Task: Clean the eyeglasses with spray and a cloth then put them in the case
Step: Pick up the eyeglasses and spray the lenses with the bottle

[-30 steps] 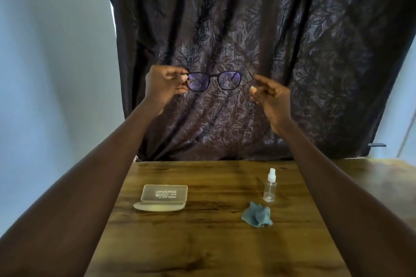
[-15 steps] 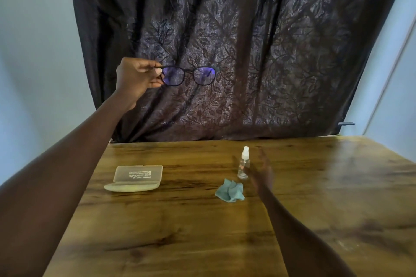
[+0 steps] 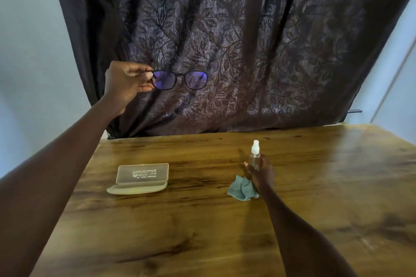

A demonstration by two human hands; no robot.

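My left hand (image 3: 126, 83) holds dark-framed eyeglasses (image 3: 180, 78) by their left end, raised in the air in front of the curtain. Their lenses reflect purple. Down on the table, my right hand (image 3: 260, 171) wraps around the small clear spray bottle (image 3: 255, 155) with a white cap, which stands upright. A crumpled teal cloth (image 3: 240, 189) lies just in front of the bottle, partly under my right wrist. The translucent beige glasses case (image 3: 140, 177) lies open on the table's left side, lid up.
A wooden table (image 3: 315, 186) spreads below. A dark leaf-patterned curtain (image 3: 247, 40) hangs behind its far edge, with pale walls on both sides.
My right hand let go of the glasses, dropped to the table and closed around the spray bottle. My left hand keeps the glasses raised.
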